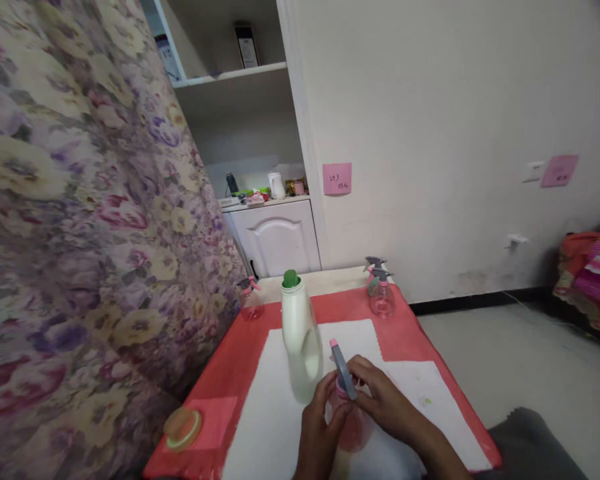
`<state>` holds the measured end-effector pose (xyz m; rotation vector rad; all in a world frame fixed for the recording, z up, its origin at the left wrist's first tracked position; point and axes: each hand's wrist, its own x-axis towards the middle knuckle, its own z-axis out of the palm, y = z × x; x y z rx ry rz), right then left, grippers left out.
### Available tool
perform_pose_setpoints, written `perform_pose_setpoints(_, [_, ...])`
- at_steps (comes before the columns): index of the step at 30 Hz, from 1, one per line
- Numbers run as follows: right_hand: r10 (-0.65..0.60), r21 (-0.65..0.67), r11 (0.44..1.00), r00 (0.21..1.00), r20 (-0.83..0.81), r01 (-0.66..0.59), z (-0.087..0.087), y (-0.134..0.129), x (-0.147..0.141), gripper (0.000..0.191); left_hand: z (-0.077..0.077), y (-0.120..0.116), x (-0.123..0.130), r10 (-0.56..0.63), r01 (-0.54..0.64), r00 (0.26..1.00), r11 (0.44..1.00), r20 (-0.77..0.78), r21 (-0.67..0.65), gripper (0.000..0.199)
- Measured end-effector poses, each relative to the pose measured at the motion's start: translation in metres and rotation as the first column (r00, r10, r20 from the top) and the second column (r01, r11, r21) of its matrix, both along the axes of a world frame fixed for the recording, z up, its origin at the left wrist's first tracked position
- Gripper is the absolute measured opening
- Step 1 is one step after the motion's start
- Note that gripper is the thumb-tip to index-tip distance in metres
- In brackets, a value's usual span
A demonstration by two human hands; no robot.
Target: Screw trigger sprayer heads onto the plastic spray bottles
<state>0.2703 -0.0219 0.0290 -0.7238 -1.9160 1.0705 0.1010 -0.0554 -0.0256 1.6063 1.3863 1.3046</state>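
Note:
A clear spray bottle [355, 432] with a grey trigger head [343, 370] and pink nozzle stands close in front of me. My left hand [321, 421] is closed around its neck, near the pink collar. On the other side, my right hand [380, 395] grips the trigger head with thumb and fingers. Just left of the spray bottle rises a tall pale green jug [296, 333] with a side handle. Its dark green spout [291, 279] shows at the uncapped mouth. Part of the spray bottle's body is hidden by my hands.
White cloths [255, 420] lie over the red table cover [215, 380]. A round orange lid-like piece [183, 429] sits at the front left. Spray bottles stand at the back right [383, 301] and back left [253, 305]. A floral curtain [105, 267] hangs along the left side.

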Motion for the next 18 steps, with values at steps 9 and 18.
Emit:
perform_pose_setpoints(9, [-0.017, 0.042, 0.999, 0.999, 0.049, 0.015, 0.0010, -0.0005, 0.0003, 0.024, -0.0034, 0.0011, -0.0027, -0.021, 0.021, 1.000, 1.000, -0.006, 0.004, 0.046])
perform_pose_setpoints(18, [-0.046, 0.041, 0.998, 0.998, 0.031, 0.045, -0.0037, -0.0011, -0.0016, 0.026, 0.0056, 0.0004, -0.0019, -0.057, 0.057, 0.998, 0.998, 0.038, -0.002, 0.045])
